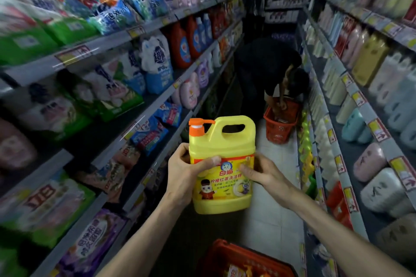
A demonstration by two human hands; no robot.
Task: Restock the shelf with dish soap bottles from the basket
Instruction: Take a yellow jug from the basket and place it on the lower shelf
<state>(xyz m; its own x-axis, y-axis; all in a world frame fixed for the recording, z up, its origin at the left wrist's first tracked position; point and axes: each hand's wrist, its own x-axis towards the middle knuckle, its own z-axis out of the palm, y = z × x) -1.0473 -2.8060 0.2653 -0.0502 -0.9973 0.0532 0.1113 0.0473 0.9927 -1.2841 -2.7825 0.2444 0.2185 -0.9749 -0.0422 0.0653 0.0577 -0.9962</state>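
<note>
A large yellow dish soap bottle [222, 148] with an orange pump top and a built-in handle is held upright in the middle of the aisle. My left hand [186, 166] grips its left side, thumb across the label. My right hand [261, 172] holds its right side with fingers curled around it. Below, at the bottom edge, the red basket [221, 252] shows more yellow and orange packaging inside. Yellow bottles [307, 159] stand on the low right shelf.
Shelves of detergent bags [108, 94] line the left; shelves of pale bottles [382, 188] line the right. Further down the narrow aisle a person in dark clothes [267, 62] bends over a second red basket [280, 125] on the floor.
</note>
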